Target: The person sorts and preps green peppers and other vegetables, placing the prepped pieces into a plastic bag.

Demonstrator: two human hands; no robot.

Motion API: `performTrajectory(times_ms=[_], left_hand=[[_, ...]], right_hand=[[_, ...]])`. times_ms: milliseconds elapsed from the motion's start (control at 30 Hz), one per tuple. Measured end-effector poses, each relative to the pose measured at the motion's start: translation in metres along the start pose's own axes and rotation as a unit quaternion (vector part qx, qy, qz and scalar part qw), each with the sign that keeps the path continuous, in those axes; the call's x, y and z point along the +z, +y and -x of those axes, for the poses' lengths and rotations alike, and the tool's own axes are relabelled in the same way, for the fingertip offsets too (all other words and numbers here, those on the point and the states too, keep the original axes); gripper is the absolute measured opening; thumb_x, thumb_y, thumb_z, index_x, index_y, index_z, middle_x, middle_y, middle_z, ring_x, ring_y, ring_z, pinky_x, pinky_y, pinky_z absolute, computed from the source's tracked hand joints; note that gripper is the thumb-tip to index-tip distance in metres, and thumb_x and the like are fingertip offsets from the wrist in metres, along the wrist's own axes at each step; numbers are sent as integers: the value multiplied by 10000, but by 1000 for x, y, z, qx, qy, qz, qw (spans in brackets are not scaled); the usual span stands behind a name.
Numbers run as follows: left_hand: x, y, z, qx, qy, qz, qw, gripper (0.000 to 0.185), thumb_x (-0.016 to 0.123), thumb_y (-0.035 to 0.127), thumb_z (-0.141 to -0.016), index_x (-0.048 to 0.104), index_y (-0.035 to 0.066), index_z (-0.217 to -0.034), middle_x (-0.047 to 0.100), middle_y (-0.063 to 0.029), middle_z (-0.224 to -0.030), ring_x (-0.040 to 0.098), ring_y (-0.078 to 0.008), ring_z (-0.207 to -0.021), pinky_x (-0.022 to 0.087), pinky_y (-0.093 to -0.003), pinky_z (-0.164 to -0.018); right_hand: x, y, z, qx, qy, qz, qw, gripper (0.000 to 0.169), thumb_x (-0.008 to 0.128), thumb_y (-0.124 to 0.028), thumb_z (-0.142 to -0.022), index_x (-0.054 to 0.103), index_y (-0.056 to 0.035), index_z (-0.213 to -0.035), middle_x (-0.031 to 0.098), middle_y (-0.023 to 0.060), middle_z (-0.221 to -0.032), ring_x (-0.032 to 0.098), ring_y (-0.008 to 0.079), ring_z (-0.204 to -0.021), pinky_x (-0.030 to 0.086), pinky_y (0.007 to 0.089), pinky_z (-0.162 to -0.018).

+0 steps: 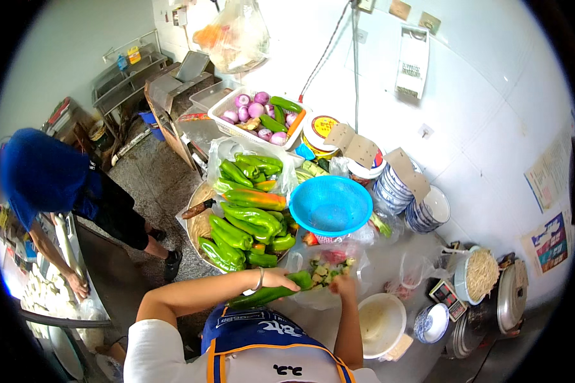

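My left hand, with a metal bangle at the wrist, grips a long green pepper in front of my apron. The pepper's stem end points toward my right hand. That hand is blurred beside an open clear plastic bag; whether anything is between its fingers cannot be made out. Inside the bag lie pepper cores and other scraps. Beyond my left forearm, a wide round basket holds a heap of large green peppers, some turning orange. A knife with a wooden handle rests on its left rim.
A blue plastic colander stands past the bag. A white basket of onions and peppers is farther back. To my right are a white basin, a patterned bowl and stacked bowls. On the left, another person bends over a worktop.
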State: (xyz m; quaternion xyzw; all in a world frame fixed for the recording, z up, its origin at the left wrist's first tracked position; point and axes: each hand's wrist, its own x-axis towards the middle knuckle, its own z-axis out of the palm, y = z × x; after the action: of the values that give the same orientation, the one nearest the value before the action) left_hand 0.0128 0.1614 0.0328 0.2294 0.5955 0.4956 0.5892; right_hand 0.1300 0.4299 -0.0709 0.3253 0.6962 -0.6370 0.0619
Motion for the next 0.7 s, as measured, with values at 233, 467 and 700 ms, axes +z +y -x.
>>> performTrajectory(times_ms=[233,467,700], left_hand=[[-35,72,-9,89,197,185,959,733,624,432,-778,370,-42,-1275,540,-149,-1145,522,-216,-1027,435,-299,-842],[0,79,2,155,169,-6,973,685,435,486,-882,281,13,-1352,308,-181,-1367,317,-263,-1246,278,-363,-1017],[-103,10,63,273,424,103,857,170,529,98,-860,581,24,-1005,553,-65,-957,532,-153,-887,428,-259,-787]], right_hand=[[35,-73,49,-36,12,95,995,623,532,-430,-810,448,15,-1238,576,192,-1095,549,313,-1012,420,426,-849],[94,-136,102,-53,-47,-260,963,508,644,-11,-637,440,-25,-1102,591,117,-888,603,235,-701,515,347,-624],[124,-245,25,-59,-171,-136,974,418,600,-39,-664,490,2,-1064,604,136,-815,610,229,-700,510,356,-630]])
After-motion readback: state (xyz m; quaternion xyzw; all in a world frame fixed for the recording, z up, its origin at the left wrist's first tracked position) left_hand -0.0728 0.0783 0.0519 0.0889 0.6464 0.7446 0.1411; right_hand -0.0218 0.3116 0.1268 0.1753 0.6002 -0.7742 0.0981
